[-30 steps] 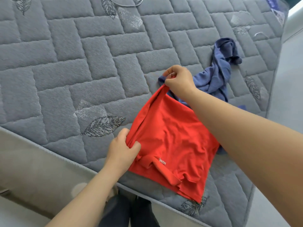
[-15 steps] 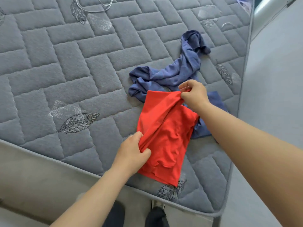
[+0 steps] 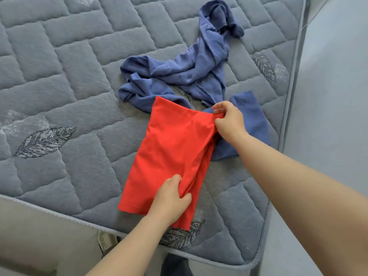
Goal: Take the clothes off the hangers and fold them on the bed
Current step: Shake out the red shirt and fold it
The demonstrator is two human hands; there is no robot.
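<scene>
A red garment lies folded into a narrow strip near the front corner of the grey quilted bed. My left hand pinches its near right edge. Its far right corner is pinched by my right hand. Behind it a blue garment lies crumpled, partly under the red one and under my right hand. No hanger is in view.
The bed's front edge runs along the bottom, and its right edge meets pale floor. A shoe and a dark trouser leg show below the front edge.
Both hands carried the red garment's left edge over to the right, folding it in half lengthwise. The view shifted right and the blue garment is more exposed.
</scene>
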